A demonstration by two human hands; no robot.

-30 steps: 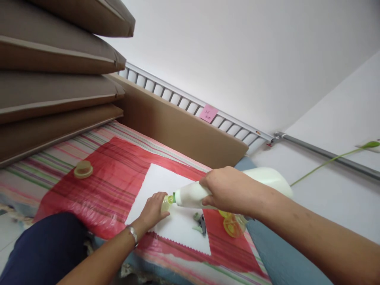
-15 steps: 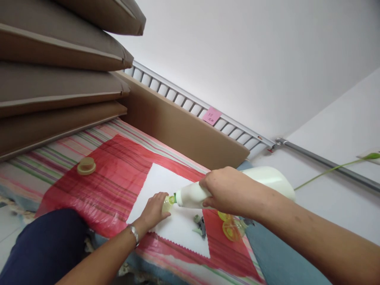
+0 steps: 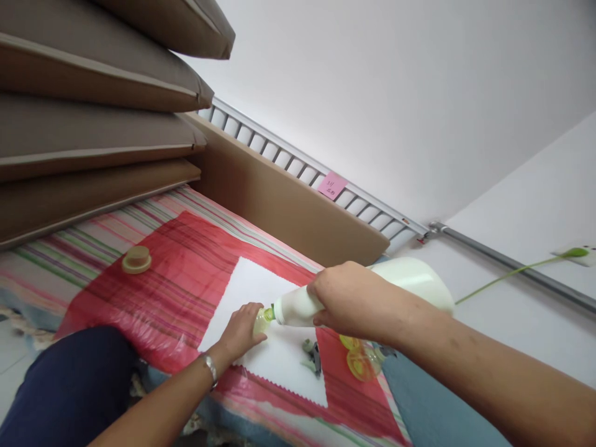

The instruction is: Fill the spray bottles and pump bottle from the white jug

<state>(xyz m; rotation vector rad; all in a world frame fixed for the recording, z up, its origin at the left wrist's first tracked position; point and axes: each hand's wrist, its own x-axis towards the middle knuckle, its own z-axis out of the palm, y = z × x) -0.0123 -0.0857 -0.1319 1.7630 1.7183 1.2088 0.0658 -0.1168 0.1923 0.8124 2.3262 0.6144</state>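
Note:
My left hand (image 3: 242, 330) is closed around a small clear yellowish bottle (image 3: 261, 321) above the white scalloped sheet (image 3: 249, 282). My right hand (image 3: 342, 297) grips the neck of a large pale green bottle (image 3: 414, 280), tipped on its side with its mouth toward the left. The big bottle's green-tinted mouth meets the small bottle's yellow-green neck; whether liquid is flowing cannot be made out. On the sheet, below the big bottle, lie small grey and green pieces (image 3: 313, 357). Yellow transparent round parts (image 3: 363, 362) sit beside my right forearm.
A yellowish lid-like piece (image 3: 137, 259) rests on the red plastic sheet (image 3: 186, 273) at the left. Brown cushions (image 3: 93, 130) are stacked at the upper left. Behind stand a brown board (image 3: 288, 192) and a white radiator (image 3: 270, 151) bearing a pink note (image 3: 332, 185).
The large bottle and my right forearm have shifted slightly left and down in view. My left hand keeps the small bottle in place. The whole view has moved a little.

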